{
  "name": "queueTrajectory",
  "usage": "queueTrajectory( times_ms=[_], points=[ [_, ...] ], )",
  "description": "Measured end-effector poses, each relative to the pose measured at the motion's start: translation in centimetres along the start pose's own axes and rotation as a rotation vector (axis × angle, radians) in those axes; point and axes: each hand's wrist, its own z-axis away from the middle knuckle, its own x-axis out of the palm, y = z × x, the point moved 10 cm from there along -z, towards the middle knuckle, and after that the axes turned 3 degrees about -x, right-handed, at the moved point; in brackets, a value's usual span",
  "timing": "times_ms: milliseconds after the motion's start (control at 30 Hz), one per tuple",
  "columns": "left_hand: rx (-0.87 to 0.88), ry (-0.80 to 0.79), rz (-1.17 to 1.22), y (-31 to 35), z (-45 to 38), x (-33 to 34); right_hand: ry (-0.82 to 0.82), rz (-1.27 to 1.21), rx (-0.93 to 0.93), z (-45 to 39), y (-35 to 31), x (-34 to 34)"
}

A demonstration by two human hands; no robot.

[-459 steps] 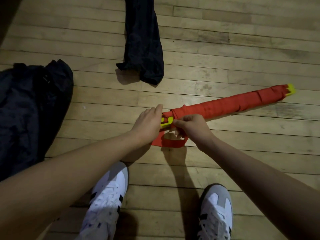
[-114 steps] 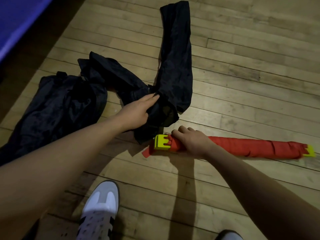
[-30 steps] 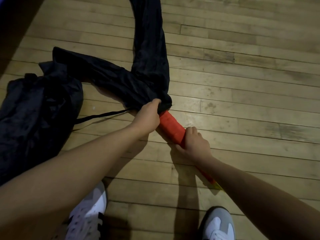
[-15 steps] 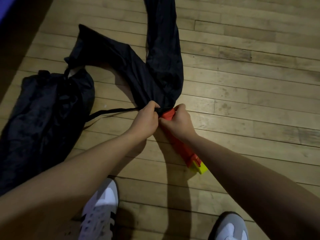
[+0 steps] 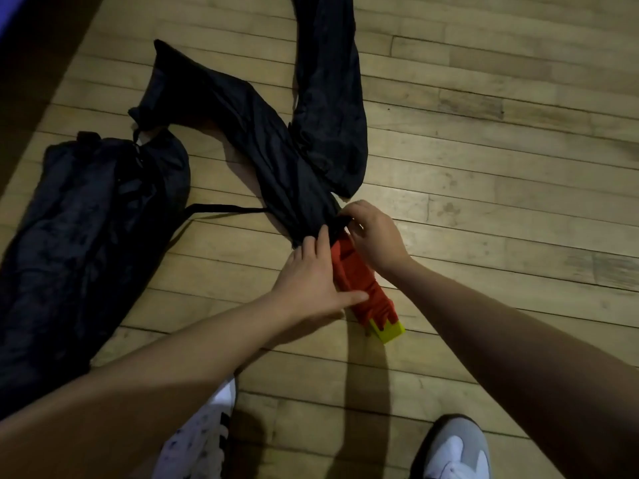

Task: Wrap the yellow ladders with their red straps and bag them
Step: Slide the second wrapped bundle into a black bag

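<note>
Bagging step: my right hand (image 5: 375, 236) pinches the black bag (image 5: 276, 150) mouth; my left hand (image 5: 314, 281), fingers straight, presses the strap-wrapped ladder (image 5: 359, 288), half inside, yellow end out on the floor (image 5: 484, 202). Next: shove deeper. Second bag (image 5: 328, 81) overlaps; bigger bag (image 5: 86, 219) left.

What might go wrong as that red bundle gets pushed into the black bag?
The bag is narrow and its mouth bunches around the bundle, so the red strap could snag or loosen. The right hand only pinches the bag's edge; it may slip. The left hand lies flat on the bundle, so it could roll sideways on the floor.
</note>
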Motion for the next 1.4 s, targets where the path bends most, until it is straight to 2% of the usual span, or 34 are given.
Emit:
queueTrajectory(
  times_ms=[200, 333, 600, 800, 933, 1000, 1267, 1400],
  points=[
    [-0.081, -0.035, -0.148, 1.3, 0.5, 2.0, -0.077, 0.152, -0.085, 1.0, 0.6, -0.5],
    [-0.119, -0.109, -0.23, 2.6, 1.3, 3.9, -0.081, 0.154, -0.062, 2.1, 0.8, -0.6],
    [-0.06, -0.108, -0.304, 4.9, 2.3, 5.0, -0.083, 0.179, 0.012, 3.2, 2.3, -1.1],
    [-0.031, -0.054, -0.276, 5.1, 3.0, 4.6, -0.088, 0.268, -0.05, 3.8, 1.5, -1.1],
    [0.048, 0.041, -0.312, 4.6, 3.3, 2.7, -0.098, 0.286, -0.206, 4.1, -0.5, -1.2],
    [0.074, 0.086, -0.332, 3.7, 3.4, 1.3, -0.159, 0.276, -0.279, 4.3, -1.7, -0.5],
    [0.06, 0.16, -0.398, -1.6, 2.8, -3.1, -0.242, 0.263, -0.407, 3.4, -5.9, 2.1],
    [0.001, 0.19, -0.341, -3.9, 1.6, -4.8, -0.285, 0.307, -0.441, 2.9, -7.3, 3.4]
  ],
)
